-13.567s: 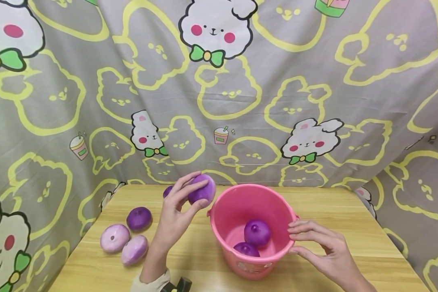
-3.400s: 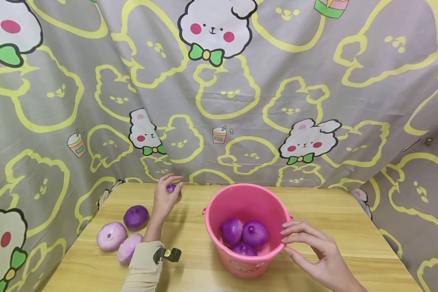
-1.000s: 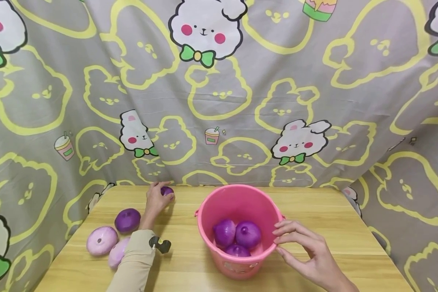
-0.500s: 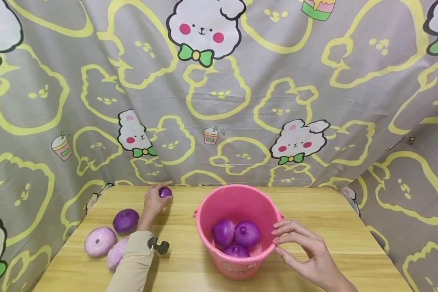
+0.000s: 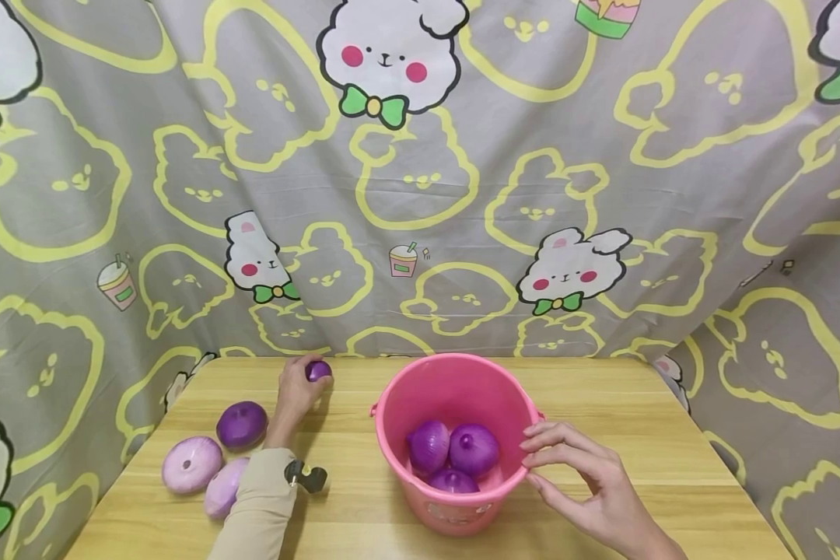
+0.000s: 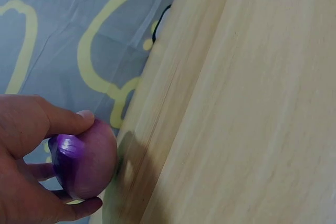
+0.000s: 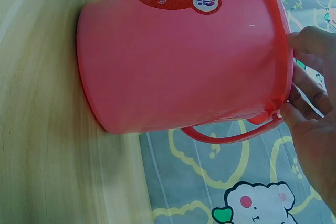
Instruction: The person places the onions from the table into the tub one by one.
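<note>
L slv (image 5: 255, 502) is beige, wrist cam (image 5: 312, 477) blk w/ yellow spot.

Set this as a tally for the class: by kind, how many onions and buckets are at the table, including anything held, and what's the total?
Onions: 7 (3 in the bucket, 3 lying on the table, 1 in the left hand)
Buckets: 1
Total: 8

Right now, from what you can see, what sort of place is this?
It looks like a small tabletop workspace screened off by fabric, though I can't tell what room it's in. Cartoon-patterned cloth hangs behind and beside a wood-grain table, where a pink bucket holds purple onions.
</note>
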A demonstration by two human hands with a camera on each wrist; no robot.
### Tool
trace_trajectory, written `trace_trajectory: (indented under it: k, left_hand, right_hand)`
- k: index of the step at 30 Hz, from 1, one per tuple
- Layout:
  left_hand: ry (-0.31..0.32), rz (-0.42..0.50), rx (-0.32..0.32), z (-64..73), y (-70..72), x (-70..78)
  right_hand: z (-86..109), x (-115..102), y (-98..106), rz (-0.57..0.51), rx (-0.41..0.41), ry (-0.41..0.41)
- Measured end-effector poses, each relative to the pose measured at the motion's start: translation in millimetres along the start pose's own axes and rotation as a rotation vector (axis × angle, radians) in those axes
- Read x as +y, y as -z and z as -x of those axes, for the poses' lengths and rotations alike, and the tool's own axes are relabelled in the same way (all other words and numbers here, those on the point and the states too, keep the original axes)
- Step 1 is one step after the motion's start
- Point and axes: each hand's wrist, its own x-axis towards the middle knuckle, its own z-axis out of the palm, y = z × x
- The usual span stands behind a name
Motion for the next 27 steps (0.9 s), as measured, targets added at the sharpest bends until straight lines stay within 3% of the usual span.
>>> trace_trajectory:
  k: [17, 27]
  left_hand:
    - [0.018, 0.020, 0.015, 6.2, 9.3, 7.8]
    - [-0.019, 0.045, 0.055, 10.8, 9.3, 9.4]
  right_hand:
    - [0.1, 1, -1, -0.009, 0.000, -0.004]
    - [-0.4, 0, -1, -0.011, 0.002, -0.005]
